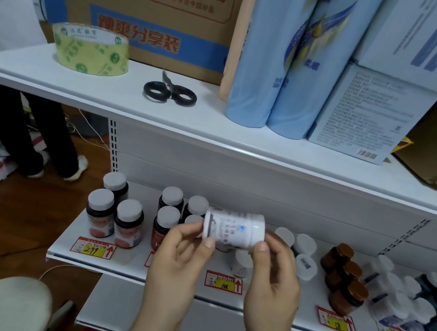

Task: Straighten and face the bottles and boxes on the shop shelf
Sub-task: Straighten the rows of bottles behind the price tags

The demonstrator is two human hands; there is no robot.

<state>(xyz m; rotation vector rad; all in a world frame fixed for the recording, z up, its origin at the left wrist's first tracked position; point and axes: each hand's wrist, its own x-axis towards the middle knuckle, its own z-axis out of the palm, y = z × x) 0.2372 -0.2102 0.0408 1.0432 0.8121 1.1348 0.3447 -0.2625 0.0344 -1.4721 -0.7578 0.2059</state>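
Note:
I hold a white bottle [234, 228] on its side above the lower shelf [132, 268]. My left hand [180, 260] pinches its left end and my right hand [273, 277] pinches its capped right end. Behind it stand dark bottles with grey caps [170, 209], three more at the left [115, 213], white bottles [304, 253], amber jars with brown lids [343, 278], and white and blue bottles [407, 297] at the right. Some bottles behind my hands are hidden.
The upper shelf [210, 123] carries a tape roll [90, 50], black scissors [170, 92], a cardboard carton [151, 7], pale blue bottles [277, 59] and white boxes [367, 110]. A person [22, 130] stands at the left. Price tags [93, 247] line the lower shelf's edge.

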